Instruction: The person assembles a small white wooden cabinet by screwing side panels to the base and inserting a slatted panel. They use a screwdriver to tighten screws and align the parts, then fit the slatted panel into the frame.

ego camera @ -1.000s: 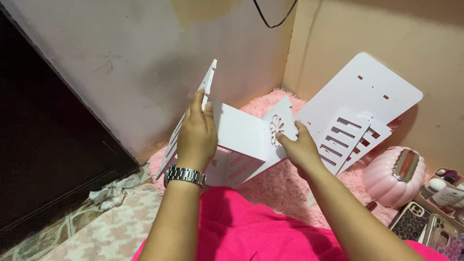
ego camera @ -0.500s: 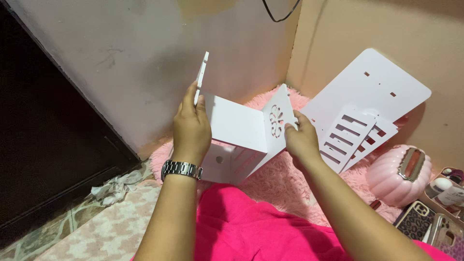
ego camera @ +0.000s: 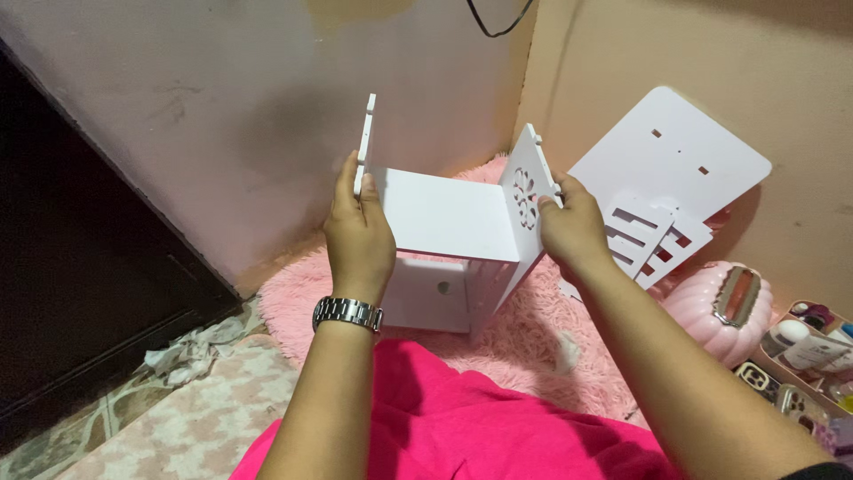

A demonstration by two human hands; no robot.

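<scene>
A scuffed pale wall (ego camera: 222, 98) meets a peach wall (ego camera: 675, 62) in the corner, a black cable (ego camera: 498, 22) hanging there, a dark door (ego camera: 71, 267) at left, patterned floor (ego camera: 178, 409) below, and a pink rug (ego camera: 551, 347) in the corner.

the scene is dimly and evenly lit with a warm, slightly pink cast, the light seeming to come from above and behind the camera. the white shelf panels (ego camera: 444, 213) are the brightest thing, clean but not blown out. soft shadow lies under the panels on the pink fluffy rug (ego camera: 533, 329). left of the panels, the dark doorway (ego camera: 80, 293) falls to near black with no detail. focus is fair throughout, faintly soft and grainy; lines bend slightly at the edges.
</scene>
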